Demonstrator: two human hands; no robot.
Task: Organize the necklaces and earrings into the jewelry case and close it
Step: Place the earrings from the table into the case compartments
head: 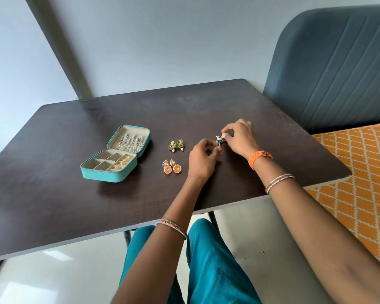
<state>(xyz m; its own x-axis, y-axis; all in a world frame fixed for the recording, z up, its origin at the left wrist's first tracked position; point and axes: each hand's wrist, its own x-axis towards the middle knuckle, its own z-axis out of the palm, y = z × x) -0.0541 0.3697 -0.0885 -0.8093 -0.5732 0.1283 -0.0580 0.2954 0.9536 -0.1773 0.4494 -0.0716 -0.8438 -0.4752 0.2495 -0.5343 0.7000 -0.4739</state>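
Note:
A teal jewelry case [101,174] lies open on the left of the dark table [53,194]. Silver necklaces [131,142] hang inside its raised lid, and small gold pieces [124,162] fill some right-hand compartments. A green-and-gold earring pair [177,145] and a round gold earring pair [171,167] lie between the case and my hands. My right hand [239,137] pinches a silver earring [219,139] just above the table. My left hand [203,157] pinches the earring's post from below.
A grey-blue padded chair [338,69] stands at the table's far right corner. An orange patterned bedcover [364,183] runs along the right edge. My knees in teal cloth [206,260] sit under the near edge. Bare tabletop lies behind and in front of the case.

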